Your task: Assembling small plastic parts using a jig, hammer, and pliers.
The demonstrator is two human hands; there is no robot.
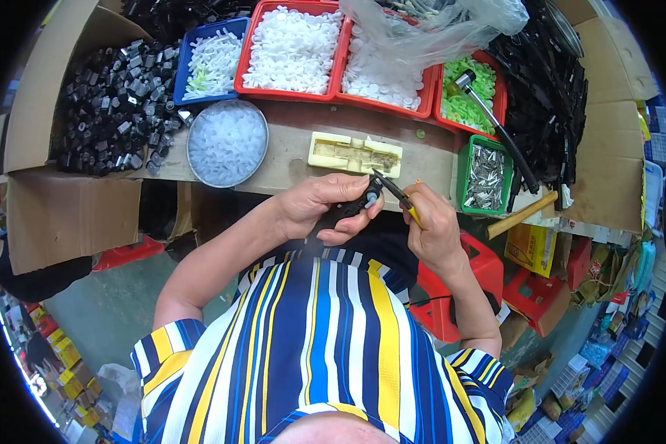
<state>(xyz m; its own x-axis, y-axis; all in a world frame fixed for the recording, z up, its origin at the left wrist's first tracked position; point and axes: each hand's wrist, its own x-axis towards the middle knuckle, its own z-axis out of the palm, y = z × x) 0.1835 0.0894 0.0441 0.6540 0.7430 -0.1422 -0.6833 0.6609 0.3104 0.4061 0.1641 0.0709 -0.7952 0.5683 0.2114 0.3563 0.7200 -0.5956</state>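
Note:
My left hand is closed around a small black plastic part with a pale grey piece at its upper end. A pair of pliers with dark jaws and yellow-orange handles is gripped in my right hand. Its tip points up and left, close to the black part; whether they touch I cannot tell. Just beyond my hands lies a cream-coloured block with a recessed channel, worn and stained inside.
Across the bench stand a round tray of translucent pieces, a blue bin, red bins of white and green parts, and a green bin of metal pieces. A hammer leans at right, near a wooden stick. Cardboard boxes flank both sides.

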